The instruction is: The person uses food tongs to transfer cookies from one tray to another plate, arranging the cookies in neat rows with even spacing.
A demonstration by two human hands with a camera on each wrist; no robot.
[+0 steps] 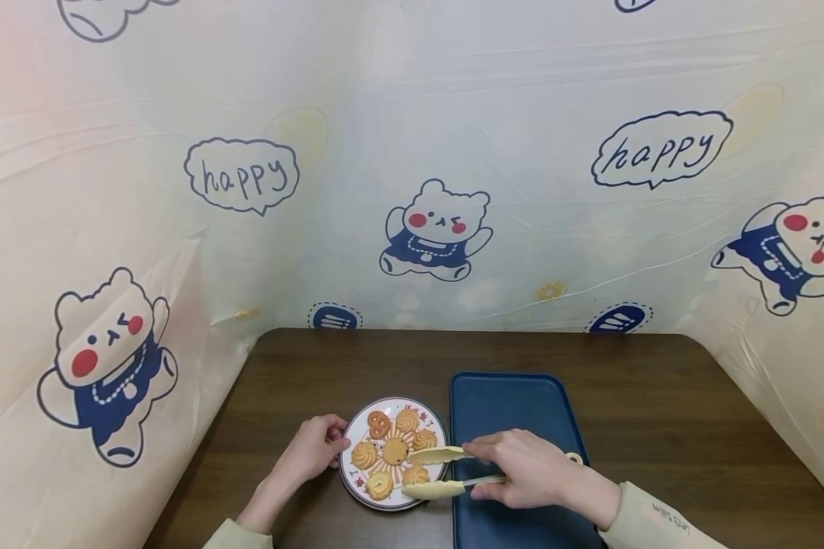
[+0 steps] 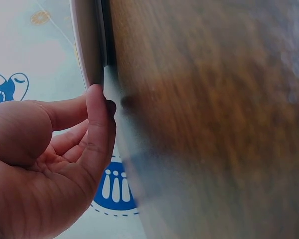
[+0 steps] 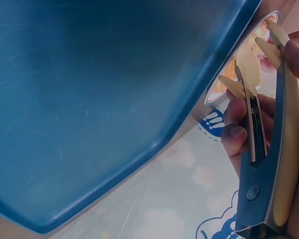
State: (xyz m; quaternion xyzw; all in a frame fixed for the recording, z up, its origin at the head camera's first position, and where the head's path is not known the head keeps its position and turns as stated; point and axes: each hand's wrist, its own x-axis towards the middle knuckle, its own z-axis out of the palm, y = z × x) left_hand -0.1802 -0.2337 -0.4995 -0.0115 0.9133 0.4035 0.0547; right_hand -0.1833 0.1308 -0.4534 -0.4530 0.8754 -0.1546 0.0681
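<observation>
A round white plate (image 1: pixel 390 404) with a printed design carries several cookies, among them a pretzel-shaped one (image 1: pixel 378 424), a swirled one (image 1: pixel 364 456) and a round one (image 1: pixel 394 451) in the middle. My left hand (image 1: pixel 313 446) pinches the plate's left rim between thumb and fingers, as the left wrist view (image 2: pixel 89 94) also shows. With my right hand (image 1: pixel 522 469) I grip metal tongs (image 3: pixel 284 159) with cream tips. Their tips are spread apart over the plate's right side, near a cookie (image 1: pixel 415 474) at the lower right. Whether they touch it, I cannot tell.
A dark blue rectangular tray (image 1: pixel 508 412) lies right beside the plate, under my right hand. Both stand on a dark brown wooden table (image 1: pixel 645 427). A pale cloth (image 1: pixel 439 99) printed with bears hangs behind and at both sides.
</observation>
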